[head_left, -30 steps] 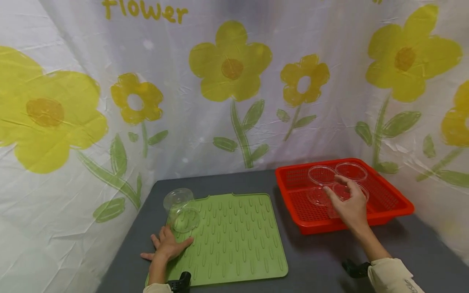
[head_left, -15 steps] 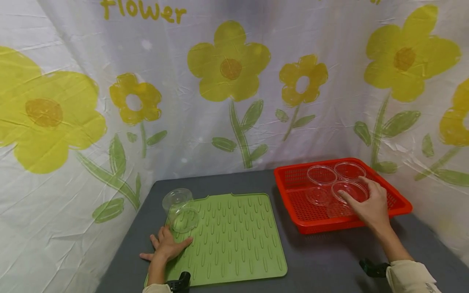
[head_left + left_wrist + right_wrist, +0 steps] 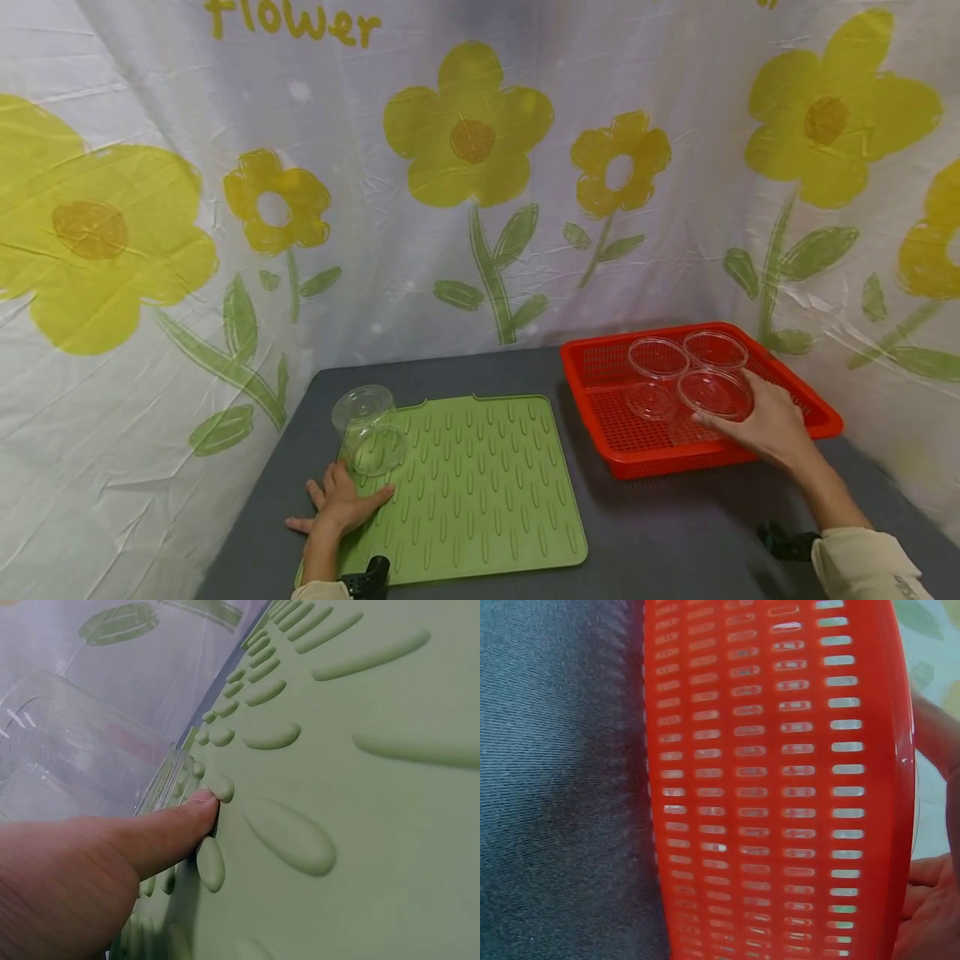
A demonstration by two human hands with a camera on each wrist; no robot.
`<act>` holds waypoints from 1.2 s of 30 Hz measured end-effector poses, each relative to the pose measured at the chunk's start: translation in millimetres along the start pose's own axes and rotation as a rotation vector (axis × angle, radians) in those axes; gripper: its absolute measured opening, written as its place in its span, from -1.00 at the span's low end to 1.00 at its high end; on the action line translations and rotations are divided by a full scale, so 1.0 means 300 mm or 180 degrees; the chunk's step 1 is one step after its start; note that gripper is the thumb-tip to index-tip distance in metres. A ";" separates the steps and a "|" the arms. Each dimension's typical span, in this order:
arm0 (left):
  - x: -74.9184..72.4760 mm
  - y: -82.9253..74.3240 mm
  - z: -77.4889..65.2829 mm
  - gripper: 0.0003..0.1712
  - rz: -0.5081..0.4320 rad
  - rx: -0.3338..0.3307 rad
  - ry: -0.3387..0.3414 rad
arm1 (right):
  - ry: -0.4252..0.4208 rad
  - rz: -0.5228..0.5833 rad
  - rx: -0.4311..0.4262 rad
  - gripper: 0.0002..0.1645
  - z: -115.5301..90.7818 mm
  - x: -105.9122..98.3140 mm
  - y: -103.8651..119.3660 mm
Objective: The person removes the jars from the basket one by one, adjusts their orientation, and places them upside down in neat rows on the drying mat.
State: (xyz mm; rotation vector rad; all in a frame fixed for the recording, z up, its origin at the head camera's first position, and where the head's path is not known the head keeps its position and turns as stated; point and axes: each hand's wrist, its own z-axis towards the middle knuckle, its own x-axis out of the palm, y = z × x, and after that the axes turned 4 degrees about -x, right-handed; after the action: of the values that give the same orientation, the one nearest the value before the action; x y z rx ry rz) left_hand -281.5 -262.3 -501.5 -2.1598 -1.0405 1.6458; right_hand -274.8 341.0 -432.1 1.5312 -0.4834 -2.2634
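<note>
My left hand (image 3: pixel 341 504) rests with spread fingers across the left edge of a green ridged mat (image 3: pixel 480 492). Just beyond its fingers, a clear plastic cup (image 3: pixel 377 450) stands upside down, its wide rim on the mat. The left wrist view shows the thumb (image 3: pixel 176 829) touching the mat beside that rim. At a red basket (image 3: pixel 626 461), my right hand (image 3: pixel 776 425) holds the nearest clear plastic cup (image 3: pixel 715 394) by the rim, thumb in front and fingers on the right. In the right wrist view, the basket's slotted wall (image 3: pixel 772 780) hides most of that hand.
Two more clear cups, a left one (image 3: pixel 658 358) and a right one (image 3: pixel 716 350), stand upright in the back of the basket. A dark grey table (image 3: pixel 652 533) lies beneath everything. A white cloth (image 3: pixel 360 250) printed with yellow flowers hangs behind and at both sides.
My right hand has moved right across the basket and closed round the rim of the nearest cup. The left hand and the upside-down cup have stayed in place.
</note>
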 end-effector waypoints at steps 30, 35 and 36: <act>-0.001 -0.006 -0.009 0.46 0.0020 -0.0013 -0.0030 | -0.0051 0.0298 0.0121 0.26 -0.013 -0.007 0.001; -0.002 -0.003 -0.008 0.46 0.0055 -0.0020 -0.0035 | -0.0081 0.0431 0.0146 0.27 -0.018 -0.026 0.022; -0.004 -0.004 -0.010 0.46 0.0054 -0.0021 -0.0035 | -0.0092 0.0456 0.0139 0.28 -0.018 -0.031 0.027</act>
State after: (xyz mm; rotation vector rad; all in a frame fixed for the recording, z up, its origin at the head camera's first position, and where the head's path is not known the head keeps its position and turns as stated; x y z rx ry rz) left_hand -279.5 -261.4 -499.0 -2.1718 -1.0350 1.6659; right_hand -265.7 338.0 -422.7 1.4375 -0.6335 -2.1812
